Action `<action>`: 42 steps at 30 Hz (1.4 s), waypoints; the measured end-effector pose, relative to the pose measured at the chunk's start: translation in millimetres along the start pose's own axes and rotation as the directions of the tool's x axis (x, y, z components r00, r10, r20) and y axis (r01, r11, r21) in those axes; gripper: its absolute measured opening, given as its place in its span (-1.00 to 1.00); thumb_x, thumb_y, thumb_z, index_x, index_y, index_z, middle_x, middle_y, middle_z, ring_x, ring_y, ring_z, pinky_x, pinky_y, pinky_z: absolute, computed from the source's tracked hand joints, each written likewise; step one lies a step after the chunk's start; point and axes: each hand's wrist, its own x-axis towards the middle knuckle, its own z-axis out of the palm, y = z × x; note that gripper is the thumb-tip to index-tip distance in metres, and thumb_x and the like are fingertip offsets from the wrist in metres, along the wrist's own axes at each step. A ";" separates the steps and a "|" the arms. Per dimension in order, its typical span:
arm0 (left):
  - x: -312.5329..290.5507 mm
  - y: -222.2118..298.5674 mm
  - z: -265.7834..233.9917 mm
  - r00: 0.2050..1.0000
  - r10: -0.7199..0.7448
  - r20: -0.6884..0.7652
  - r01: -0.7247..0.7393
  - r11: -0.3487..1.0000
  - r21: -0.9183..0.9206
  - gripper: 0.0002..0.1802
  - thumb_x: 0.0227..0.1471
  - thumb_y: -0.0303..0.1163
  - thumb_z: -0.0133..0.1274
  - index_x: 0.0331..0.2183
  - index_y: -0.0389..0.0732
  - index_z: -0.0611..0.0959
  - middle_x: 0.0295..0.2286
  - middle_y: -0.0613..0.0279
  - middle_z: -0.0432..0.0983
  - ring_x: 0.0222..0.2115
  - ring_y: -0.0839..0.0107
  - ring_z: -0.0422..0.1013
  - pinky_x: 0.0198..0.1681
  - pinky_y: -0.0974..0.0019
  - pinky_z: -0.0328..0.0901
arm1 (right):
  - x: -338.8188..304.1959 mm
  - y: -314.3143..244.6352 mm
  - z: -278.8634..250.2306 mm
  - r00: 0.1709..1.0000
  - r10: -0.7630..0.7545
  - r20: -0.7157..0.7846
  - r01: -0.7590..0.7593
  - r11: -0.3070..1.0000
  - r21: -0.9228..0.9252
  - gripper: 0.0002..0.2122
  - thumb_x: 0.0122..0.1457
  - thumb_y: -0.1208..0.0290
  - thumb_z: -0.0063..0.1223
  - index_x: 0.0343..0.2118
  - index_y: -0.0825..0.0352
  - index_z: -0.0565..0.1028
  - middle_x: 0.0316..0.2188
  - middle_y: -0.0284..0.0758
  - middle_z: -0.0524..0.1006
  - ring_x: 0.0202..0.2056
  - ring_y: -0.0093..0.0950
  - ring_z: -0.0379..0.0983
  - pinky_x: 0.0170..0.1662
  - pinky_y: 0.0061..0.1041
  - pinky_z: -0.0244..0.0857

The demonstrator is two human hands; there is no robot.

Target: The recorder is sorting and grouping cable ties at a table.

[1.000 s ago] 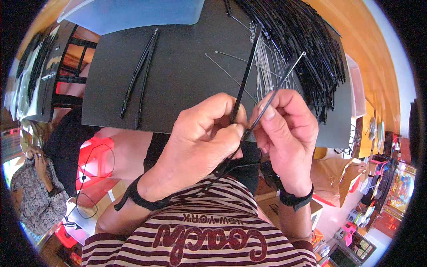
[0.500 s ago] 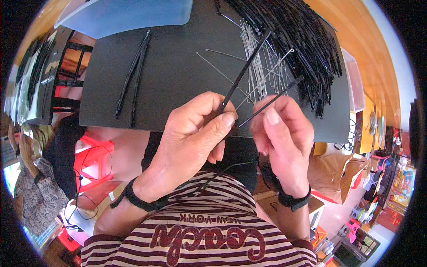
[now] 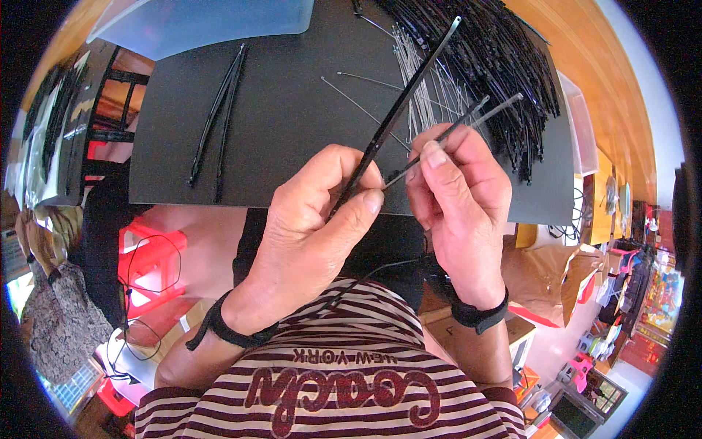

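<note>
My left hand [image 3: 314, 205] is closed on a long, slim black strip [image 3: 411, 84] with a small hole near its far end; it slants up to the right. My right hand [image 3: 464, 201] pinches a shorter dark strip [image 3: 468, 113] between thumb and fingers. Beside that strip, a greyish thin piece [image 3: 504, 107] sticks out past my right fingers, slightly blurred. The lower end of what my right hand holds reaches close to my left thumb tip; whether they touch I cannot tell. Beyond my hands lie loose thin metal wires [image 3: 413, 102] with hooked ends.
A thick pile of black strips [image 3: 504, 80] covers the far right of the dark table [image 3: 292, 110]. Two black strips [image 3: 219, 121] lie at its left. A translucent blue bin [image 3: 205, 22] stands at the far left, with a red stool [image 3: 150, 260] below the table edge.
The black strip in my left hand has slid up and right, showing more of its length. My right hand has turned and come nearer the left, and a greyish piece now shows beside its strip.
</note>
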 end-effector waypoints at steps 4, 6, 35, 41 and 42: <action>1.5 3.9 -4.1 0.998 0.033 -0.051 -0.024 0.985 0.169 -0.95 0.03 -0.60 -0.08 -0.37 -0.31 0.41 -0.51 0.45 0.26 -0.51 0.74 0.16 -0.47 0.61 0.11 | 0.8 -0.8 7.5 1.000 0.024 -0.018 -0.025 0.996 -0.084 -0.85 0.17 0.40 -0.06 -0.35 0.40 0.35 -0.58 -0.44 0.36 -0.67 -0.76 0.15 -0.64 -0.76 0.00; 1.8 5.1 -3.8 0.998 0.023 -0.052 -0.013 0.983 0.184 -0.95 0.02 -0.60 -0.09 -0.38 -0.31 0.41 -0.52 0.43 0.28 -0.52 0.73 0.18 -0.49 0.60 0.12 | 0.2 -0.2 7.1 1.000 -0.004 -0.022 0.001 0.991 -0.133 -0.81 0.17 0.35 -0.06 -0.33 0.41 0.35 -0.57 -0.41 0.37 -0.69 -0.75 0.13 -0.66 -0.77 -0.07; -19.8 23.5 -129.3 0.828 0.511 -0.231 0.096 0.277 0.956 -0.44 -0.02 -0.31 0.02 0.00 -0.35 0.33 -0.01 -0.10 0.23 0.02 0.04 0.15 0.09 0.15 0.03 | 82.4 -45.2 -72.3 0.973 -0.131 0.192 0.216 0.197 -0.956 -0.63 0.03 0.33 0.05 -0.17 0.49 0.34 -0.35 -0.04 0.44 -0.38 -0.17 0.44 -0.31 -0.32 0.31; -18.5 22.7 -121.0 0.831 0.518 -0.202 0.025 0.327 0.945 -0.47 -0.02 -0.32 0.01 -0.01 -0.33 0.35 0.01 -0.10 0.20 0.04 0.05 0.12 0.10 0.15 0.02 | 143.0 -33.3 -62.9 0.955 -0.133 0.263 0.243 -0.153 -0.958 -0.63 0.02 0.25 0.03 -0.24 0.49 0.37 -0.31 0.02 0.44 -0.25 -0.09 0.42 -0.18 -0.25 0.31; -20.1 23.6 -119.3 0.827 0.525 -0.202 0.025 0.325 0.945 -0.47 -0.02 -0.32 0.01 -0.01 -0.33 0.35 0.01 -0.10 0.20 0.04 0.05 0.12 0.10 0.15 0.02 | 147.5 -29.5 -54.6 0.964 -0.131 0.233 0.203 -0.209 -0.957 -0.67 0.02 0.26 0.03 -0.29 0.47 0.40 -0.34 0.00 0.46 -0.26 -0.09 0.44 -0.21 -0.23 0.33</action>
